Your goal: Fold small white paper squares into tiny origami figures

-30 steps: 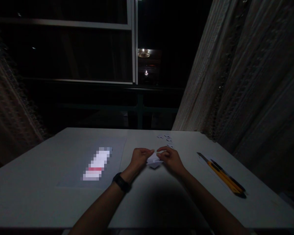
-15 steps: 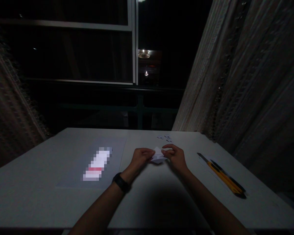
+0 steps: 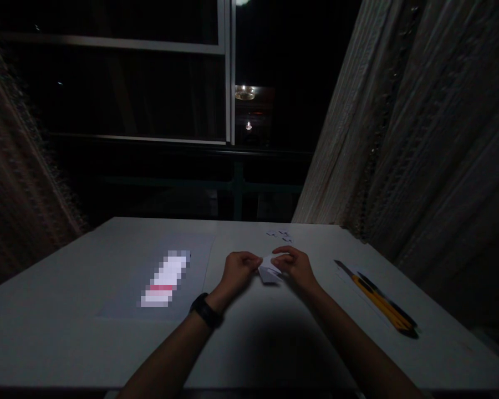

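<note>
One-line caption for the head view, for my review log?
Left hand and right hand pinch a small folded white paper above a dim table, yellow cutter alongside.

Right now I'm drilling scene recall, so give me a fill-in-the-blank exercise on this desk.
1. Both hands pinch a small folded piece of ____ between them.
2. The left hand has a black ____ on its wrist.
3. The yellow utility knife lies to the ____ of the right hand.
4. Tiny paper scraps lie on the table ____ the hands.

Missing: paper; watch; right; beyond
</note>
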### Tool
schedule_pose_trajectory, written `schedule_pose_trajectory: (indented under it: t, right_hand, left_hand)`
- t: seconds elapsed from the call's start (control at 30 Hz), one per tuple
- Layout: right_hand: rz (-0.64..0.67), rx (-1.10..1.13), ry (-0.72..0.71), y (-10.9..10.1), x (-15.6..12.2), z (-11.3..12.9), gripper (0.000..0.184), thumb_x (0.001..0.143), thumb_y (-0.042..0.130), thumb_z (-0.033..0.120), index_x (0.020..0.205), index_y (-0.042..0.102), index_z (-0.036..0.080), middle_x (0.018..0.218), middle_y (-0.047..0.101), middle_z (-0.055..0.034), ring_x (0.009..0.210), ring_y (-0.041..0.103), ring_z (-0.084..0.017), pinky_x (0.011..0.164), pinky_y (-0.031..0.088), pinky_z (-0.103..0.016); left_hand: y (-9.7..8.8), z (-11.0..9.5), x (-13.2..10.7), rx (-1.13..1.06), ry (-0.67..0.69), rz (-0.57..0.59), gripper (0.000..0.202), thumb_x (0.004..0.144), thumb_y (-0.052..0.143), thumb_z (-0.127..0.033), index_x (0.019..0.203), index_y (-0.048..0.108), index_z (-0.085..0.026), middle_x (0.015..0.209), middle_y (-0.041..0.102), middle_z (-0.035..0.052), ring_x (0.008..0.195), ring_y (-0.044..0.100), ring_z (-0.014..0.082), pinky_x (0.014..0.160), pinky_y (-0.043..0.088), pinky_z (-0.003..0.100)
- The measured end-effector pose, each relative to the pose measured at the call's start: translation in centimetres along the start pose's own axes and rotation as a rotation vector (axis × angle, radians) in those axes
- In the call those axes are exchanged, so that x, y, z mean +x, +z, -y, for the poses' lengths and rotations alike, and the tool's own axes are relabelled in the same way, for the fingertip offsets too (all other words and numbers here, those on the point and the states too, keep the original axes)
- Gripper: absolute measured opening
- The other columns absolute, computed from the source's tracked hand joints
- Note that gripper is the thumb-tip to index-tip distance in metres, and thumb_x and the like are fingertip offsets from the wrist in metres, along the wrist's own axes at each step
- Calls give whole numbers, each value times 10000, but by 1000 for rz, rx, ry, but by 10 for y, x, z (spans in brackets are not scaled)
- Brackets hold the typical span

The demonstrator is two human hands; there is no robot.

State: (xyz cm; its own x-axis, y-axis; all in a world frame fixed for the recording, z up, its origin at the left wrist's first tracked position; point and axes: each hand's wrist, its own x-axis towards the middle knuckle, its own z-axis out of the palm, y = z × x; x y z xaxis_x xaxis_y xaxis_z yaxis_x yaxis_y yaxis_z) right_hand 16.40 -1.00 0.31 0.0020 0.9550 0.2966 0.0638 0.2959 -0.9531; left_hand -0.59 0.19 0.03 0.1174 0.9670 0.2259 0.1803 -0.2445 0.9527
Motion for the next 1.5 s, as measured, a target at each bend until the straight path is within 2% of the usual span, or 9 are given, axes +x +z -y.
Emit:
schedule_pose_trajectory:
  t: [0.17,0.27,0.5,0.63,0.83,1.03,1.13,1.27,1.5]
  right_hand:
    - [46,-64,10,3,-1,-1,248,578,694,301,763,620,154,545,608,14,488,536,-124,496,406,-241]
    - [84,-125,31,4,-1,-5,200,591,674,328,663,630,147,517,583,11,480,519,-121,479,386,-236]
    - [-41,-182,80,5,1,-19,202,554,679,329,529,599,146,495,589,-14,478,516,-134,479,379,-245]
    - [-66,-239,83,6,1,-21,186,581,656,324,551,606,146,502,583,-13,489,514,-138,482,375,-248]
    - [-118,-314,-28,11,-6,-10,162,658,597,316,587,564,175,507,535,18,510,495,-132,464,371,-228]
    - [33,-253,-61,9,-5,-9,131,668,602,302,722,568,188,506,444,59,470,412,-98,432,328,-206]
    - [15,-286,-78,8,-4,-10,132,633,632,277,711,579,185,482,394,73,454,370,-89,440,302,-212]
    - [-33,-302,-66,10,-5,-10,98,640,610,256,701,587,183,512,429,58,485,402,-99,461,318,-220]
    - [102,-215,-109,10,-3,-15,210,701,567,295,889,563,201,512,288,87,456,304,-87,432,240,-203]
  left_hand:
    - [0,3,-2,167,89,61,273,694,563,-359,691,696,-120,633,665,65,614,584,167,554,402,239]
    - [2,2,-4,229,114,91,268,711,538,-350,701,697,-135,659,674,62,634,590,171,566,399,240]
    - [6,1,-7,327,154,75,270,733,516,-346,747,707,-155,692,686,63,644,599,175,577,395,249]
    - [6,0,-7,339,158,83,281,744,506,-353,764,708,-159,711,690,63,662,604,177,591,398,248]
    - [7,-5,-9,284,182,54,273,763,494,-343,784,701,-166,763,694,56,706,608,172,636,407,240]
    - [6,-4,-9,268,173,30,266,760,503,-347,761,700,-168,762,696,57,718,612,181,641,410,244]
    - [6,-5,-9,272,185,23,258,762,505,-339,753,703,-174,742,696,49,698,613,177,641,410,247]
    - [7,-6,-9,255,180,19,260,759,510,-347,755,706,-177,756,698,51,707,616,180,650,416,250]
    - [5,-1,-6,196,177,2,241,751,522,-329,761,703,-170,774,699,60,729,617,188,673,426,260]
